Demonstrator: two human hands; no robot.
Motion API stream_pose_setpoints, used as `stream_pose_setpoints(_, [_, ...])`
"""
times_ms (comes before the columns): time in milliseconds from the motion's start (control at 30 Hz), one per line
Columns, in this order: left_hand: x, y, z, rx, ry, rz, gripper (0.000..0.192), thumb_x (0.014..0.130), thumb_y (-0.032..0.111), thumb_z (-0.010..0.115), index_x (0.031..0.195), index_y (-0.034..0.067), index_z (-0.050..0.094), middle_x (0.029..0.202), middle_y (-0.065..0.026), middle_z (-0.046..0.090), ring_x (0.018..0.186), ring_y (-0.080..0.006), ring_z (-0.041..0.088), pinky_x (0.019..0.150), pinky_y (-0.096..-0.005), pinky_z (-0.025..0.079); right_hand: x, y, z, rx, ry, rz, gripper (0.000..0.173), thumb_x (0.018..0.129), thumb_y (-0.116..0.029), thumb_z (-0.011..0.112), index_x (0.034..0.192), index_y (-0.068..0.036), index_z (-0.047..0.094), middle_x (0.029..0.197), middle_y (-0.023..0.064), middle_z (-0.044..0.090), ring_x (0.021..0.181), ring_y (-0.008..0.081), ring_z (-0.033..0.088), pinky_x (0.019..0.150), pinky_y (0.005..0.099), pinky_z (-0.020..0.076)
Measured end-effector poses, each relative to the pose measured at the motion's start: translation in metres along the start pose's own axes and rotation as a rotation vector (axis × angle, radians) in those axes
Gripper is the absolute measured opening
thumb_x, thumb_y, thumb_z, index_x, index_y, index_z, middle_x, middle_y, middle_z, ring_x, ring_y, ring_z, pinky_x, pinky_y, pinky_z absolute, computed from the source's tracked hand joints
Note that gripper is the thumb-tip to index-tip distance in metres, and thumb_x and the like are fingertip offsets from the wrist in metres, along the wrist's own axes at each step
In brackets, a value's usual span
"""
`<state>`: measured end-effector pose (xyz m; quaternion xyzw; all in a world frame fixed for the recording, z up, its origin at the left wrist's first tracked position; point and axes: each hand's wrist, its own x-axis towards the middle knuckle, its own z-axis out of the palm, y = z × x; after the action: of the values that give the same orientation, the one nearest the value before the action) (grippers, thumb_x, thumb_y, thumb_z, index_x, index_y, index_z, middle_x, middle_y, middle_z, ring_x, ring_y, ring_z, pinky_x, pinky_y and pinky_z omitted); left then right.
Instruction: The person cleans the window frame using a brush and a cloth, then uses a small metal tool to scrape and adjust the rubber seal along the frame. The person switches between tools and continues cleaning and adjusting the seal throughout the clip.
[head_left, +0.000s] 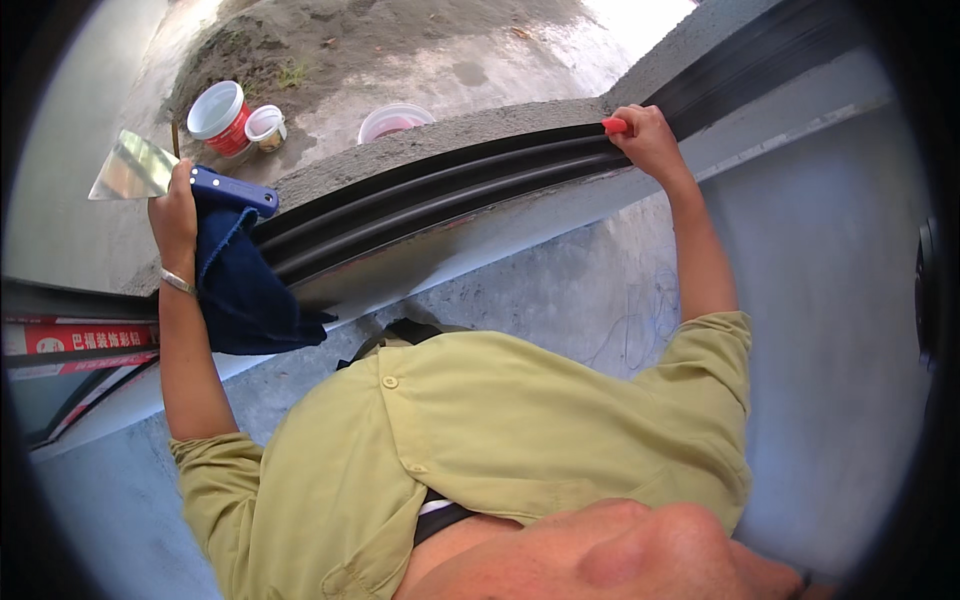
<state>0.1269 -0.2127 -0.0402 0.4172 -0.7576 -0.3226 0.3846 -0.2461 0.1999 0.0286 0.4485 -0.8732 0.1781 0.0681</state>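
Observation:
My left hand (174, 202) grips a putty knife by its blue handle (232, 191), with the broad metal blade (139, 169) pointing up and left. A dark blue cloth (240, 292) hangs from the same hand over the left part of the window sill. At the far right end of the black metal window track (450, 180), my right hand (646, 142) holds a small red object (615, 125), mostly covered by the fingers. What kind of object it is cannot be told. The right hand is at the track's corner with the upright frame (735, 67).
Outside the rough concrete ledge (480, 131) stand a white and red bucket (219, 120), a smaller tub (265, 127) and a pinkish container (394, 121). Window panels with red printed film (82, 337) are at the left. Thin wire or string (637, 322) lies on the floor inside.

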Motion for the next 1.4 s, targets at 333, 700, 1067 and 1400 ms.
stream_pose_setpoints(333, [0.029, -0.045, -0.005, 0.047, 0.144, 0.088, 0.037, 0.091, 0.03, 0.052, 0.094, -0.005, 0.062, 0.09, -0.0206, 0.065, 0.084, -0.0288, 0.063, 0.075, -0.0377, 0.045, -0.02, -0.025, 0.01, 0.844, -0.357, 0.03, 0.005, 0.075, -0.003, 0.069, 0.079, -0.004, 0.066, 0.078, 0.0031, 0.067, 0.074, 0.0114, 0.061, 0.067, 0.0242, 0.0472])
stream_pose_setpoints(700, [0.026, -0.03, -0.011, 0.075, 0.057, -0.025, 0.039, 0.089, 0.034, 0.05, 0.094, -0.002, 0.063, 0.081, -0.0166, 0.063, 0.064, -0.025, 0.064, 0.056, -0.0335, 0.051, -0.041, 0.003, -0.02, 0.519, 0.131, 0.097, 0.005, 0.077, -0.003, 0.068, 0.08, -0.004, 0.065, 0.076, 0.0011, 0.064, 0.076, 0.0074, 0.057, 0.069, 0.0216, 0.0451])
stream_pose_setpoints(1067, [0.011, 0.014, -0.018, -0.187, 0.083, -0.365, 0.037, 0.087, 0.034, 0.055, 0.083, -0.001, 0.063, 0.075, -0.0077, 0.059, 0.048, -0.0136, 0.054, 0.044, -0.0239, 0.041, -0.06, 0.009, -0.031, -0.133, 0.173, 0.171, 0.006, 0.073, -0.005, 0.068, 0.077, -0.004, 0.064, 0.072, 0.0002, 0.063, 0.071, 0.0075, 0.057, 0.063, 0.0227, 0.0444])
stream_pose_setpoints(1400, [-0.039, 0.083, -0.033, -0.661, 0.138, 0.098, 0.019, 0.09, 0.021, 0.051, 0.084, 0.004, 0.059, 0.083, -0.0039, 0.057, 0.066, -0.0092, 0.053, 0.053, -0.0205, 0.042, -0.035, 0.007, -0.008, 0.386, -0.119, 0.277, 0.009, 0.068, -0.006, 0.07, 0.075, -0.003, 0.066, 0.069, 0.004, 0.065, 0.067, 0.0125, 0.062, 0.063, 0.0262, 0.0479])
